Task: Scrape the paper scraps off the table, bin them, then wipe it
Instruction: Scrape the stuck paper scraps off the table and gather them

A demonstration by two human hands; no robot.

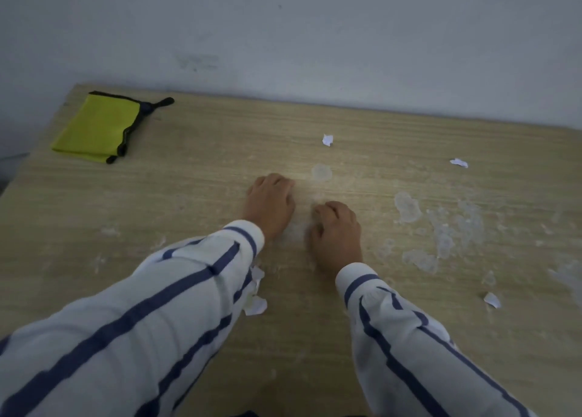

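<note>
Curled, holding nothing visible, left hand and right hand press fingertips onto the wood-grain table — torn white paper scraps scattered around, folded yellow cloth well apart.

Bare stretch of table between the yellow cloth in the far left corner and the left hand. Only a narrow gap between left hand and right hand, both down on the wood mid-table, fingers curled. Blocked at the back by the wall. On the right, stuck whitish patches and loose paper scraps, well apart, free lanes among them. More scraps just beside the left sleeve.
</note>
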